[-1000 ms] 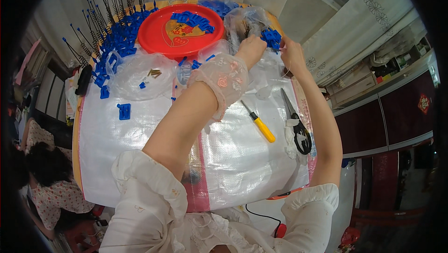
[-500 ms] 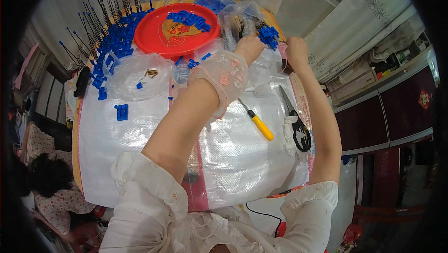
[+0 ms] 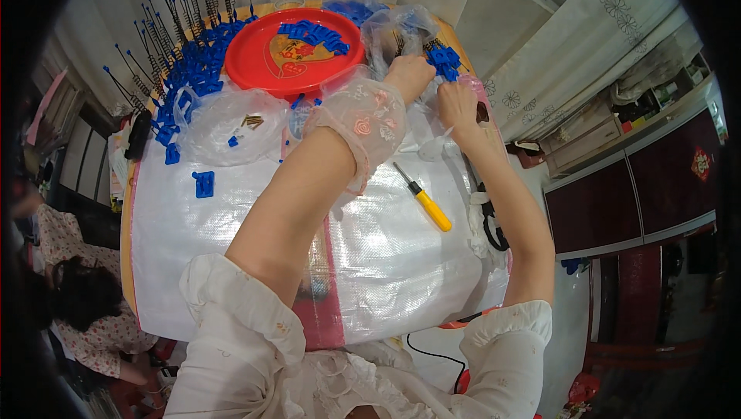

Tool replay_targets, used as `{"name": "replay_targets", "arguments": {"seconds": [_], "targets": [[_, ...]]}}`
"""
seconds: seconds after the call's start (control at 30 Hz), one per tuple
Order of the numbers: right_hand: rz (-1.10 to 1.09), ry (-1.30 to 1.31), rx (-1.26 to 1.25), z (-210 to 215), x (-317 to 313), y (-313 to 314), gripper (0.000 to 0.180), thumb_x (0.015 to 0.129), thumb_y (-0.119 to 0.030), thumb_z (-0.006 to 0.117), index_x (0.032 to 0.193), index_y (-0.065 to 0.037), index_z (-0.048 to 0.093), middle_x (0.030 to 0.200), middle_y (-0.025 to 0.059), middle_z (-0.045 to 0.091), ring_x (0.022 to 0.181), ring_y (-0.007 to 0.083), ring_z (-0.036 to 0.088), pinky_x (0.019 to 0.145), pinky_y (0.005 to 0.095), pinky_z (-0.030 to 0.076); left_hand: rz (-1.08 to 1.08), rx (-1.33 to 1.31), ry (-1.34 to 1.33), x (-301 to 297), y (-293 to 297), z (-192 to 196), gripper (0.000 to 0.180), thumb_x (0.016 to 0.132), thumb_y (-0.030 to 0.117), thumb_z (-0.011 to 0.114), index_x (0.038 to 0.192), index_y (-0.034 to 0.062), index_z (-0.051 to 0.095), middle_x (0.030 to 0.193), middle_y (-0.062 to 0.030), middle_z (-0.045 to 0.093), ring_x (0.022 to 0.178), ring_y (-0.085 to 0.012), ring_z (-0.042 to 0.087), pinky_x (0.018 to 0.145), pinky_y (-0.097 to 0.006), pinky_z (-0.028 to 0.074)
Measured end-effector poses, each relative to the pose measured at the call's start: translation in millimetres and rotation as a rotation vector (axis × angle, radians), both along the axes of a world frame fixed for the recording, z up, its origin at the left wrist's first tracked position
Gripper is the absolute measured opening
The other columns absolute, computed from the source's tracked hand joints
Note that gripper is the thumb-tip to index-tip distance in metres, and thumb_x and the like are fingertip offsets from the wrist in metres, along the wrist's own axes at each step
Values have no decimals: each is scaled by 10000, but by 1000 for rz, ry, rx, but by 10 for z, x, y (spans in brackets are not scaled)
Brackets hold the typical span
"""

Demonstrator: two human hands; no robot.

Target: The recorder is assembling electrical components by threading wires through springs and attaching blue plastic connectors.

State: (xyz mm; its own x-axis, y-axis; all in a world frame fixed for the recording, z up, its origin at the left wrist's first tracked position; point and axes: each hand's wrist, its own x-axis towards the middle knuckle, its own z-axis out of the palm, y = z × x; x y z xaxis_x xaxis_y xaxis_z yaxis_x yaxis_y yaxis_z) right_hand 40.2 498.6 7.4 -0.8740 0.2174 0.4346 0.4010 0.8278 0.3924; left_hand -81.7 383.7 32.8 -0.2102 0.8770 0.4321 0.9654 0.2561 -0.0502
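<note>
Far right of the table: my left hand and right hand both pinch a cluster of blue plastic pieces beside a clear bag. Red tray far left; screwdriver nearer.

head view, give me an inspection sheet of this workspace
surface: table under a white woven plastic sheet.
job's things: blue plastic clips by a clear plastic bag; more on the round red plastic tray.
clutter: yellow-handled screwdriver; black-handled scissors; blue clips with thin black rods at the left edge.
grippers: left hand and right hand at the clips; grip unclear.
cables: black cable below the table edge.
surroundings: dark red cabinets; another person at lower left.
</note>
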Motion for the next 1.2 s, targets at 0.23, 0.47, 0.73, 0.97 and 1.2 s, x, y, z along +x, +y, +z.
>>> {"name": "replay_targets", "arguments": {"seconds": [0.23,0.47,0.73,0.97,1.2], "targets": [[-89,3,-182,59,29,16,116,809,-96,634,807,-46,738,816,193,726,778,367,732,678,475,581,15,-29,-16,41,-73,10,153,859,117,674,962,114,787,1005,-112,757,944,-285,750,769,-412,606],[-59,113,-433,363,76,135,158,876,-144,625,920,-77,761,897,200,739,866,406,715,757,507,571,-67,45,-45,-6,-142,29,282,835,104,697,1116,85,705,1176,-125,659,971,-305,729,788,-429,594],[25,548,-642,484,2,96,211,887,-136,617,1049,-70,735,917,204,729,892,393,712,784,493,545,-231,327,-279,-40,-300,222,572,807,27,686,1344,95,503,1303,-183,561,1053,-423,667,875,-478,562],[608,188,-506,557,-192,-307,198,909,-103,570,1072,-65,677,887,208,714,882,415,695,758,518,529,-132,51,-144,-353,-800,448,462,837,-36,599,1278,99,617,1249,-115,642,1102,-343,664,869,-461,556],[141,-20,-556,332,-345,-42,143,827,-140,663,927,-73,740,919,221,725,894,410,708,799,503,556,62,-162,-3,-384,-865,308,237,867,27,587,1064,91,702,1079,-112,712,1025,-315,701,821,-433,583]]}}
